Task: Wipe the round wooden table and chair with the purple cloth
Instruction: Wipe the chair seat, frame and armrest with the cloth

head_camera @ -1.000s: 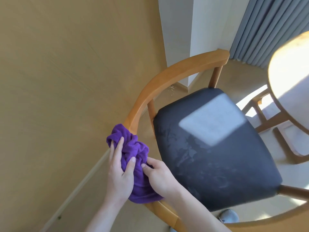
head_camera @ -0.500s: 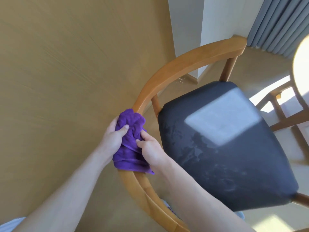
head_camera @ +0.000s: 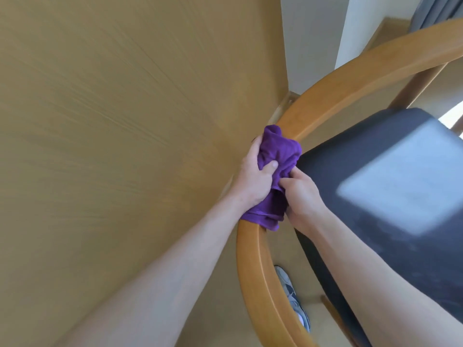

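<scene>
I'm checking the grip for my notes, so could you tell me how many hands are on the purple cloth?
2: the left hand grips the purple cloth on the chair rail; the right hand pinches its near side.

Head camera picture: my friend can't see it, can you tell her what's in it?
Two hands, left hand and right hand, bunch a purple cloth around the curved wooden rail of a chair with a dark seat. A shoe shows on the floor below.

no readable text, labels or numbers
</scene>
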